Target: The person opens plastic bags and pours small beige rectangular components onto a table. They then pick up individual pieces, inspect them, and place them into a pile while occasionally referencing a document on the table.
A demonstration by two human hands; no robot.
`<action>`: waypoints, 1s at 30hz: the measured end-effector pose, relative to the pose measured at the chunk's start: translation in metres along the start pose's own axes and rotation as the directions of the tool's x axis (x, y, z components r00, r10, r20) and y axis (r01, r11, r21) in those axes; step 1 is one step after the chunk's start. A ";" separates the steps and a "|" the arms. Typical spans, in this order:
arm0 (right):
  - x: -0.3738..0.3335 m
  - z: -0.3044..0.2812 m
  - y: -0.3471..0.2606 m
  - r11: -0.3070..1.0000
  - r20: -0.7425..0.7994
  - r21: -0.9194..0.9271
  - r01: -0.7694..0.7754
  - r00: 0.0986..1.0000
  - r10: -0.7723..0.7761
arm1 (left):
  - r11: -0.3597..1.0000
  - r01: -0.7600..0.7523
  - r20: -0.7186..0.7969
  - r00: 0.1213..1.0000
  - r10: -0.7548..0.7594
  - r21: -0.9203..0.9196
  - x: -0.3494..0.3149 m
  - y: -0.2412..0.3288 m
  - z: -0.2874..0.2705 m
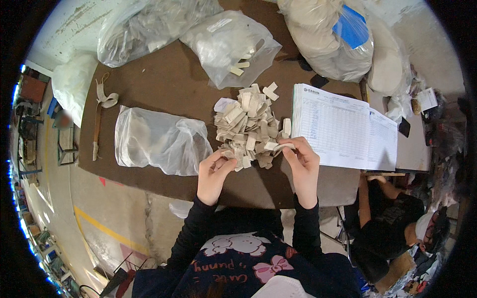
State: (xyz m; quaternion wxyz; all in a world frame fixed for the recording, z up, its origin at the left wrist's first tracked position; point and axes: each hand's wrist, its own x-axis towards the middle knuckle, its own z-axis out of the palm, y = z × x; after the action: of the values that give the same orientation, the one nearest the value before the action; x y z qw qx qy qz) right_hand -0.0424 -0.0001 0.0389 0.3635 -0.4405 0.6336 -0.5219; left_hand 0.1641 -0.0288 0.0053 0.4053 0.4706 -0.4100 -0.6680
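Observation:
A heap of small flat beige-grey strips (248, 119), which look like folded fabric tabs, lies on the brown tabletop in front of me. My left hand (211, 179) is at the heap's near left side, thumb and fingers pinched on a small beige tab (228, 154). At the near right side, my right hand (305, 169) pinches a pale tab (285, 146) between thumb and forefinger. Just left of my left hand lies a clear plastic bag (161, 141), lying flat and crumpled.
An open record book (333, 119) with printed tables lies right of the heap. Filled clear bags (233, 42) line the far edge; a large bag (328, 44) holds pale pieces. A thin stick with a strap (96, 126) lies left. Another person (392, 218) sits at lower right.

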 end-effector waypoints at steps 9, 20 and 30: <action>0.004 0.008 0.010 0.972 -0.041 -0.232 0.021 0.999 -0.031 | 0.999 -0.004 -0.033 0.999 0.005 0.044 0.003 -0.008 -0.001; 0.000 0.015 0.021 0.981 -0.103 -0.185 0.059 0.992 -0.079 | 1.000 -0.002 -0.039 0.999 0.001 -0.018 -0.002 -0.002 0.003; -0.014 0.004 -0.005 0.948 0.073 0.206 -0.243 0.970 0.232 | 0.991 0.027 0.075 0.997 -0.017 -0.128 -0.004 -0.004 0.017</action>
State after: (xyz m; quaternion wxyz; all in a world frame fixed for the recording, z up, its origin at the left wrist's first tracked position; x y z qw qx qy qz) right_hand -0.0326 0.0113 0.0427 0.4840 -0.3317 0.6133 -0.5287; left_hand 0.1484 -0.0213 0.0069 0.4121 0.4230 -0.3752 -0.7144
